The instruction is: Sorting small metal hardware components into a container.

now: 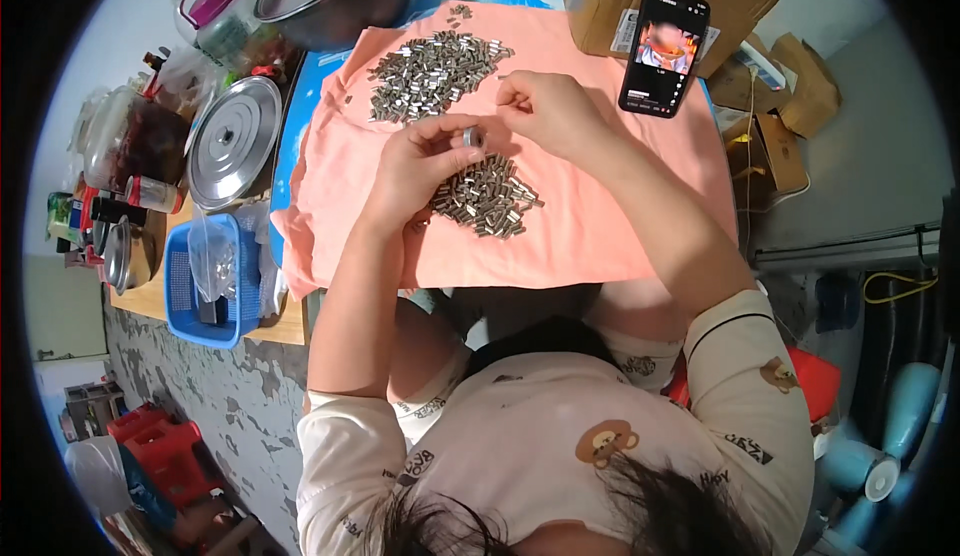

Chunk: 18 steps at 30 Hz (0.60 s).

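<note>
on the pink cloth [610,226]: remotely, i see a far heap [425,81] and a near heap [490,201] of metal cylinders.
left hand [420,161]: thumb and forefinger pinch a round metal piece [473,138] between the heaps.
right hand [550,111]: fingers curled near it; i cannot tell whether they hold anything.

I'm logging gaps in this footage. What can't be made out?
All in the head view:
- What, if anything, the right hand pinches: hidden by its fingers.
- Left edge of the near metal pile: behind the left hand.
- Far side of the lidded pot: cut off by the upper edge.
</note>
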Motion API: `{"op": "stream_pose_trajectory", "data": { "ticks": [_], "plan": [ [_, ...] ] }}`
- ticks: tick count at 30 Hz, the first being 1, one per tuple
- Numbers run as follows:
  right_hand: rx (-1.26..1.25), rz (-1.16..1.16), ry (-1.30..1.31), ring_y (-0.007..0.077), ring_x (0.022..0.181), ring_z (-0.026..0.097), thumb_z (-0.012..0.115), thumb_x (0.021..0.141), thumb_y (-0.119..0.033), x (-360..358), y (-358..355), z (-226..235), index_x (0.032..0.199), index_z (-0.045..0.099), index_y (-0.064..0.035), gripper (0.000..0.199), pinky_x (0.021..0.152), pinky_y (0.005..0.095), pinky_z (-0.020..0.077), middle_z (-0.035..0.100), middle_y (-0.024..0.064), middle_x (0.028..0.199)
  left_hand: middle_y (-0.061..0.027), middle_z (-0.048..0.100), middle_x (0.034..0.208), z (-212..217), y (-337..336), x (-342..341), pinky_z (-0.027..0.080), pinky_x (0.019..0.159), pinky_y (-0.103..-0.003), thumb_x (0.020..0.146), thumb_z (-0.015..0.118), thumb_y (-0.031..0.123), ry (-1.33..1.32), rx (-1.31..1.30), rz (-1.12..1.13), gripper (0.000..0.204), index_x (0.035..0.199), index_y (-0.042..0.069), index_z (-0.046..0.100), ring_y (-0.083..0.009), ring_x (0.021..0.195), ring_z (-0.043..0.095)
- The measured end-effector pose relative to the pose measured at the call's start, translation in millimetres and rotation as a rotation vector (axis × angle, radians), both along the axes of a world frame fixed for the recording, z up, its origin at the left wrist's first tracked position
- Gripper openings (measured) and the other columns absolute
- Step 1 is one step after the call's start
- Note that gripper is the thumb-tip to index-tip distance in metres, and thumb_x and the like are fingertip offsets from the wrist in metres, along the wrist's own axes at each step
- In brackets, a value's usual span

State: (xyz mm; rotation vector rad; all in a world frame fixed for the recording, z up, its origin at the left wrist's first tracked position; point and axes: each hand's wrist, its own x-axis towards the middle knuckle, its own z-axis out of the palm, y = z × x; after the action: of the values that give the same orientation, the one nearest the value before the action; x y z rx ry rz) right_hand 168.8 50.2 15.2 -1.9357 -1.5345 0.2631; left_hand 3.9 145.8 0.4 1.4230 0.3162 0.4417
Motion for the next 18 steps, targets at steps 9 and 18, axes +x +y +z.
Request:
{"op": "stream_pose_trajectory", "data": {
  "ticks": [9, 18],
  "plan": [
    [0.199, 0.173, 0.597, 0.0106, 0.061, 0.058, 0.06, 0.072, -0.006, -21, -6, -7, 0.08, 0.061, -0.0014, 0.009, 0.056, 0.0236, 0.0454, 0.061, 0.006, 0.069, -0.0013, 0.056, 0.082, 1, 0, 0, 0.046, 0.069, -0.019, 0.074, 0.061, -0.003, -0.025, -0.027, 0.04, 0.029, 0.102, -0.004, 0.055, -0.0077, 0.074, 0.055],
    [0.324, 0.08, 0.113, 0.0264, 0.06, 0.056, 0.059, 0.067, -0.01, -35, -11, 1, 0.066, 0.056, -0.003, 0.008, 0.056, 0.0353, 0.0451, 0.056, 0.0108, 0.063, -0.0013, 0.058, 0.08, 5, -5, 0, 0.046, 0.068, -0.019, 0.073, 0.063, -0.002, 0.011, -0.023, 0.088, 0.029, 0.101, -0.004, 0.057, -0.0069, 0.072, 0.054]
  ]
}}
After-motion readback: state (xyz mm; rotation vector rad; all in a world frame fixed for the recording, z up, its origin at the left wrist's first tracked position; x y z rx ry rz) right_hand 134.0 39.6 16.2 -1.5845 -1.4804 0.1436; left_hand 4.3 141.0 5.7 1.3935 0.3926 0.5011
